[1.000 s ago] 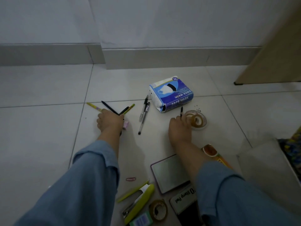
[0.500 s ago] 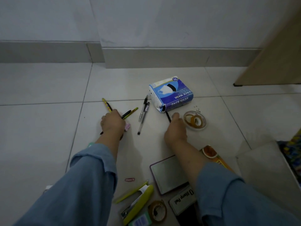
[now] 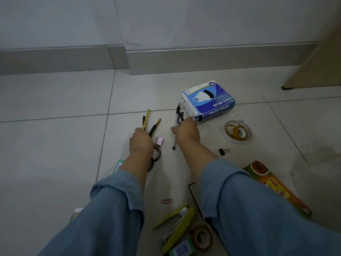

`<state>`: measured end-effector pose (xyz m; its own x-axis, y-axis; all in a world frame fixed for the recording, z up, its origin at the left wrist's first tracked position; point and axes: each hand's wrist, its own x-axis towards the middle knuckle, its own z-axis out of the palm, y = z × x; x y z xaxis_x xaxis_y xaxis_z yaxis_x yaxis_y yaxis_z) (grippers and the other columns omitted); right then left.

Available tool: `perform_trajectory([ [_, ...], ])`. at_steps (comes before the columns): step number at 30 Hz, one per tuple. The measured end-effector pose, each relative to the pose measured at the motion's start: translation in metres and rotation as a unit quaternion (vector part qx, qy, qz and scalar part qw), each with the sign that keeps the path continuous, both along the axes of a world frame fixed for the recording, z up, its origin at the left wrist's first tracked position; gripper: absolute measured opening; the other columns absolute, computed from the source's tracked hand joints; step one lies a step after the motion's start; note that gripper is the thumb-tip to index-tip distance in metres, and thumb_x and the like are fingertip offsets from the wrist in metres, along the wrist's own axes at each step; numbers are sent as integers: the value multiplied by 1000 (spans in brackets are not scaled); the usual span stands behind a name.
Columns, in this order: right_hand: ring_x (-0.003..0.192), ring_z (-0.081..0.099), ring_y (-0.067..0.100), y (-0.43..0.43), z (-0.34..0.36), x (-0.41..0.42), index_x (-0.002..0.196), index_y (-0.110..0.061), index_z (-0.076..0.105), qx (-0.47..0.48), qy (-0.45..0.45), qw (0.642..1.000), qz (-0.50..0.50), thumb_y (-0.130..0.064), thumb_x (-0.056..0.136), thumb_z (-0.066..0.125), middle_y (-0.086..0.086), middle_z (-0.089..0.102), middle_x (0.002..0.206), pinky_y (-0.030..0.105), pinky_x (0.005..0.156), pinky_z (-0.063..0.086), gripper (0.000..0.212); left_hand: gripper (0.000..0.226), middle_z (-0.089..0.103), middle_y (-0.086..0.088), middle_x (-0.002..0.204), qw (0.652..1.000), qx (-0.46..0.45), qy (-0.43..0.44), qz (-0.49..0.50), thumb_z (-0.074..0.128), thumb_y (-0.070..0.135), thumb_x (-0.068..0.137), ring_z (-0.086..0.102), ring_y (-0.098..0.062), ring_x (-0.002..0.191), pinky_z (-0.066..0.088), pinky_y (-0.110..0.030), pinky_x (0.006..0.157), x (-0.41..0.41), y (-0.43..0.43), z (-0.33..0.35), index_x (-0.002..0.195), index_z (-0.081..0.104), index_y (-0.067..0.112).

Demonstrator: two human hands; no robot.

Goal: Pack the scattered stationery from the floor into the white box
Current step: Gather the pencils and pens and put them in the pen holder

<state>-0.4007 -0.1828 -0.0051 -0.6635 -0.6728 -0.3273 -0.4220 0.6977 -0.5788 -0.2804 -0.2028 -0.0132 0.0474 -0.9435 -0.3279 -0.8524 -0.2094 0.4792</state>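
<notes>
Over on the left, the left hand [image 3: 141, 143] is gripping a fistful of pencils and pens [image 3: 147, 118], fingers clamped tight round them and the tips fanning out toward the wall. A small pink block [image 3: 159, 141] is lying on the tiled floor [image 3: 55, 145] just beside that hand. Next over, the right hand [image 3: 186, 130] is reaching down with its fingers curling over the ballpoint pens [image 3: 177, 115], which are lying right against the open end of the blue-and-white face mask box [image 3: 209, 101]. Past that, tape rolls [image 3: 238, 133] are sitting in a clear round lid, with a black binder clip [image 3: 224, 151] near them. Closer in, a red paper clip [image 3: 166, 201] and a green stapler [image 3: 180, 230] are lying between the denim sleeves [image 3: 249, 209].
</notes>
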Motion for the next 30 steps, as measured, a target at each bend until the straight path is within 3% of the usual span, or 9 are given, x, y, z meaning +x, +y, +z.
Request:
perform_trajectory([
  [2,121,51,30,-1,-2,-3,130,1,41,-9,11,1000,-11,-14,98,42,16,47,136,37,92,45,35,24,56,-24,123,998,13,-42,-45,41,6,95,55,-38,114,46,-39,91,0,-2,0,115,49,-5],
  [6,117,53,30,3,-1,-8,123,-1,50,-3,-18,1000,-4,-10,97,32,16,55,127,28,79,39,33,30,48,-22,130,987,18,-111,-116,39,4,94,47,-35,121,39,-36,100,-1,1,-1,121,45,-4],
  [10,125,49,29,6,1,-9,128,1,50,82,-9,996,27,-3,96,38,17,50,137,35,101,41,34,35,36,-22,136,982,21,-131,-137,38,1,92,38,-36,125,34,-37,103,-2,7,-1,127,36,-4],
  [13,121,53,29,21,3,-10,125,0,52,125,-11,988,90,-10,94,43,15,54,133,34,96,44,33,34,40,-27,132,996,-8,-48,-73,35,-3,91,41,-41,121,37,-42,100,-3,11,13,125,34,-5],
  [17,97,58,31,45,15,-20,104,-1,58,68,-93,987,117,-21,94,41,19,61,108,27,74,38,28,25,52,-30,116,991,-53,119,-25,32,0,94,52,-35,94,42,-37,64,-14,17,42,118,37,-4],
  [19,71,53,22,61,26,-25,87,-6,51,-18,-210,974,85,-21,95,38,11,60,81,27,70,38,22,23,55,-30,113,982,-71,174,-25,32,7,97,54,-36,94,42,-36,68,-25,25,54,116,38,-5],
  [23,57,50,17,102,58,-33,99,-7,49,-167,-386,907,2,-14,97,39,6,51,66,24,53,45,12,18,59,-20,92,957,-85,274,-35,31,12,99,58,-34,86,47,-41,83,-54,53,79,106,40,-2],
  [26,44,42,8,137,91,-46,106,-8,49,-224,-404,886,-24,-11,98,37,2,45,66,17,40,35,15,9,45,-3,70,930,-60,361,-34,30,11,100,49,-20,62,47,-36,73,-82,83,99,96,34,5],
  [30,37,30,5,190,137,-83,111,-10,49,-224,-346,911,-30,-19,99,35,0,39,64,18,38,25,19,11,41,-2,69,895,7,445,-36,28,6,98,37,-12,55,34,-24,50,-124,130,123,90,34,9],
])
